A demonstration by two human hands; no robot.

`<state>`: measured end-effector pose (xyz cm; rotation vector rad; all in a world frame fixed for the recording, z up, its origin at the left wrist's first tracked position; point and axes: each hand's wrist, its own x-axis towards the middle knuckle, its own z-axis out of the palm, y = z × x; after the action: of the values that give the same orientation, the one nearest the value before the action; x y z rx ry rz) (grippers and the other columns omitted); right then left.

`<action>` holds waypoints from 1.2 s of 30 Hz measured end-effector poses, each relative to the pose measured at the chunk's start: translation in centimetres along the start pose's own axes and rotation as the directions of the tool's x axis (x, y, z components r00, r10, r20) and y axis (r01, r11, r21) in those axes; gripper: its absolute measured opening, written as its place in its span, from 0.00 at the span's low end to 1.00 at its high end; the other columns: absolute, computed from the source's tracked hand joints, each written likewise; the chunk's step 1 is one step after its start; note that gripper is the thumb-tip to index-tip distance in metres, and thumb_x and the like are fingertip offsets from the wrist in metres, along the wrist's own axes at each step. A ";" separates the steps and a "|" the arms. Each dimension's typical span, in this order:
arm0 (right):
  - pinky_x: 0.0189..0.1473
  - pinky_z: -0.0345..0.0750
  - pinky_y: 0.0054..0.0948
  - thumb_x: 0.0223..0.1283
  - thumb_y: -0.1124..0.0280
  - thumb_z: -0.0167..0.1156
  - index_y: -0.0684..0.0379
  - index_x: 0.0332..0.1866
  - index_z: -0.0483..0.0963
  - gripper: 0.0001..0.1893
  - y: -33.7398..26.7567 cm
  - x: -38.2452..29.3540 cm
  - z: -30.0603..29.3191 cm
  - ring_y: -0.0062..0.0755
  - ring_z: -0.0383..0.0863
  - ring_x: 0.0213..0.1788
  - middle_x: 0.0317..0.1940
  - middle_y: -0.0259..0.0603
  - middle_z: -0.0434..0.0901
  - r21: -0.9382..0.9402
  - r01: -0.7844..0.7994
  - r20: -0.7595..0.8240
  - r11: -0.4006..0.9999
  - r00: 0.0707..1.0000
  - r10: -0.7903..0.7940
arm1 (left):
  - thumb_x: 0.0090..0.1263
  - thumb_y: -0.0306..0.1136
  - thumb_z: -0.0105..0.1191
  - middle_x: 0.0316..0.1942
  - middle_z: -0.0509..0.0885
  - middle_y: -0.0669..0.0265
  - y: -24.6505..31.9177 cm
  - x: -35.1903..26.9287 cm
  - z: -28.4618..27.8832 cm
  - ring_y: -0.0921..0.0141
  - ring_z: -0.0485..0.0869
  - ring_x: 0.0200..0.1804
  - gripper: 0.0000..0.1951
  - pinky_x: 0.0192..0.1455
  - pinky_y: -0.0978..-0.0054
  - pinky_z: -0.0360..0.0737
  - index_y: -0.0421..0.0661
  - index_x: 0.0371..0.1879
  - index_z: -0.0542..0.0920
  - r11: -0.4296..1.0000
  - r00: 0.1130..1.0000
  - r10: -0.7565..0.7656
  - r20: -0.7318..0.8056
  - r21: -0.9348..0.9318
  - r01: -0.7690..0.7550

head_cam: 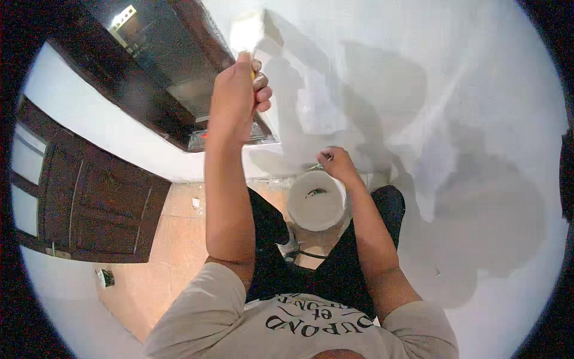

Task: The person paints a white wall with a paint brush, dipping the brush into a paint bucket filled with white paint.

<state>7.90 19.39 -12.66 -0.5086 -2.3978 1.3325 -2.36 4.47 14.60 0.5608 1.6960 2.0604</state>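
Observation:
My left hand (244, 85) is raised in front of the wall, its fingers wrapped around the yellow and red handle of a broad paintbrush (251, 31). The wide head looks white and overexposed, close to the white wall; whether it touches cannot be told. Between my knees is a white bucket (316, 220) with pale contents and a small dark patch inside. My right hand (338, 164) is curled at the bucket's far rim, around what looks like its thin handle. A greenish bit shows beside those fingers; the rest of the grip is hidden.
A dark wooden-framed glass window (179, 58) adjoins the wall (475, 80) at upper left. A dark brown door (103, 202) stands at left. On the tiled floor (175, 256) are a small white scrap (196, 203) and a small dark container (106, 278). Shadows cover the wall.

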 end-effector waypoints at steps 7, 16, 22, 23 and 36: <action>0.40 0.78 0.37 0.55 0.60 0.63 0.66 0.31 0.79 0.15 -0.6 -0.5 -0.4 0.47 0.84 0.34 0.28 0.51 0.82 0.037 -0.053 -0.003 0.998 0.999 0.053 | 0.77 0.48 0.38 0.16 0.64 0.76 -10.2 3.3 -1.3 0.78 0.62 0.15 0.16 0.16 0.78 0.58 0.51 0.31 0.70 0.975 0.987 -0.094 -0.134 0.189 0.118; 0.42 0.78 0.40 0.54 0.59 0.63 0.63 0.35 0.81 0.15 0.3 -0.5 -0.3 0.49 0.83 0.35 0.31 0.53 0.82 0.022 -0.105 0.040 0.994 0.994 0.104 | 0.75 0.43 0.40 0.14 0.65 0.71 -27.6 -0.5 -5.9 0.76 0.61 0.12 0.17 0.12 0.77 0.53 0.45 0.26 0.69 0.734 0.726 -0.666 -0.171 0.021 0.678; 0.46 0.77 0.42 0.53 0.58 0.63 0.64 0.38 0.81 0.17 0.1 -0.5 -0.7 0.52 0.82 0.39 0.34 0.55 0.82 0.021 -0.132 0.047 0.991 0.990 0.131 | 0.75 0.41 0.41 0.16 0.69 0.73 -23.3 2.2 -5.6 0.78 0.62 0.13 0.15 0.13 0.80 0.55 0.49 0.25 0.72 0.830 0.838 -0.546 0.004 0.134 0.541; 0.46 0.77 0.42 0.53 0.58 0.63 0.64 0.38 0.81 0.17 0.1 -0.5 -0.7 0.52 0.82 0.39 0.34 0.55 0.82 0.027 -0.110 0.038 0.994 0.993 0.109 | 0.76 0.40 0.40 0.17 0.69 0.73 -21.2 2.6 -5.5 0.79 0.62 0.13 0.15 0.12 0.83 0.55 0.49 0.25 0.72 0.857 0.855 -0.513 0.076 0.000 0.515; 0.41 0.77 0.41 0.51 0.59 0.63 0.65 0.32 0.79 0.17 0.5 -0.1 0.7 0.53 0.81 0.34 0.29 0.56 0.81 0.050 -0.084 -0.002 0.995 0.996 0.084 | 0.76 0.42 0.39 0.13 0.65 0.76 -17.7 1.1 -2.7 0.79 0.62 0.12 0.15 0.12 0.80 0.55 0.49 0.27 0.70 0.961 0.976 -0.143 -0.164 0.212 0.177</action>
<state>7.72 19.08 -13.48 -0.6040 -2.3570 1.4221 -3.71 5.92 -3.21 0.3317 2.0072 1.8474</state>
